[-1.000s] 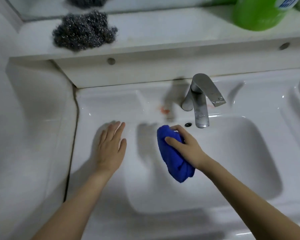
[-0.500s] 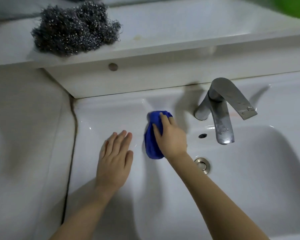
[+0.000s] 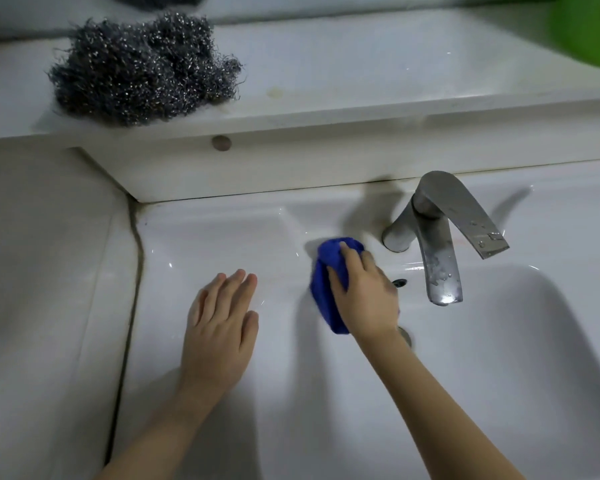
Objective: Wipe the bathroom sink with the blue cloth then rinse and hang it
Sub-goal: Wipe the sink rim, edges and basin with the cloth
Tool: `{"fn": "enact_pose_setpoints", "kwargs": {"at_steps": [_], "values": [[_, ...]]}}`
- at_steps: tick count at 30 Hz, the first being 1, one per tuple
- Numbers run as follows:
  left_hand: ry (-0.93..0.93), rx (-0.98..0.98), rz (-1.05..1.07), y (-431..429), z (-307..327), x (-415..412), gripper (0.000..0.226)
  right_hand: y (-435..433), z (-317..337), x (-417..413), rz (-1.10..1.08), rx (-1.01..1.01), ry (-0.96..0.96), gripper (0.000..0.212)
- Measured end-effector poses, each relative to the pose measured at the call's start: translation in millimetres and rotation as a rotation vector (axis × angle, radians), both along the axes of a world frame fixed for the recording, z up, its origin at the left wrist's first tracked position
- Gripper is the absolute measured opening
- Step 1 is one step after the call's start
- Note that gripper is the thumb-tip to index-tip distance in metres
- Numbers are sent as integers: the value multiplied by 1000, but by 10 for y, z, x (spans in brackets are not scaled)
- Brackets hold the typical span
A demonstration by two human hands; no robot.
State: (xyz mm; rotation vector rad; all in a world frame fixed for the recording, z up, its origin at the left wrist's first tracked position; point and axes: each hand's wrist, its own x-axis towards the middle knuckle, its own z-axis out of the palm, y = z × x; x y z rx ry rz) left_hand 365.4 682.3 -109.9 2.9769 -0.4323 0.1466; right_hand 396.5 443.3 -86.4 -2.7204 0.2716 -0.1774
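The bunched blue cloth (image 3: 323, 278) lies on the white sink's (image 3: 222, 237) back-left rim, just left of the tap base. My right hand (image 3: 364, 292) presses down on the cloth, fingers wrapped over its top. My left hand (image 3: 220, 327) rests flat, fingers slightly apart, on the sink's left rim with nothing in it. The metal tap (image 3: 437, 237) stands right of the cloth, its spout wet with drops. The overflow hole (image 3: 399, 282) and part of the drain (image 3: 405, 336) show beside my right wrist.
A white shelf (image 3: 361, 84) runs above the sink, with a steel wool scourer (image 3: 142, 71) at its left and a green bottle (image 3: 589, 29) at the far right edge. A tiled wall (image 3: 42, 271) closes the left side. The basin (image 3: 499, 358) opens to the right.
My right hand carried the cloth from the basin's inner left wall up onto the back rim beside the tap. The left hand stayed flat on the rim. The view moved closer.
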Motion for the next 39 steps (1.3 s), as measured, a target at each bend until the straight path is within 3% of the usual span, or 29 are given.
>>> {"fn": "enact_pose_setpoints", "kwargs": {"at_steps": [2, 5, 8, 11, 14, 16, 19, 23, 25, 28, 30, 32, 35, 39], "values": [[-14, -8, 4, -9, 1, 11, 53, -155, -13, -24, -189, -12, -52, 33], [-22, -9, 4, -20, -5, 16, 52, 83, 43, 257, -389, 69, 45, 35], [8, 15, 2, -12, 7, 7, 53, 535, 67, 295, -163, 60, -1, 40], [16, 17, -1, -5, 26, 6, 54, 307, -45, 34, 5, -20, -15, 39], [-2, -9, 4, -25, 30, 12, 53, -154, -71, -46, -249, -37, -65, 27], [-19, -27, 10, -26, 24, 20, 52, -101, -11, 96, -400, -21, -26, 31], [-18, -25, 2, -25, 23, 4, 52, 379, 99, 349, -258, 9, 87, 36], [5, -4, 4, -12, 37, 2, 53, 458, 92, 158, -30, 14, 47, 40], [6, -3, 7, -17, 37, 3, 53, 119, 36, 16, -62, -7, -30, 34], [-28, -20, 13, -30, 24, 25, 51, -176, 37, 45, -264, 189, -110, 26], [-37, -26, 14, -32, 18, 18, 51, -45, 25, 121, -343, 62, -70, 26], [-34, -25, 18, -23, 16, 18, 51, 252, 64, 220, -305, -13, 19, 34], [-6, 4, 14, -14, 3, 10, 53, 667, 135, 367, -211, 113, 99, 43], [-6, 18, 16, -6, -3, 13, 53, 591, 145, 251, -104, 82, 41, 49]]}}
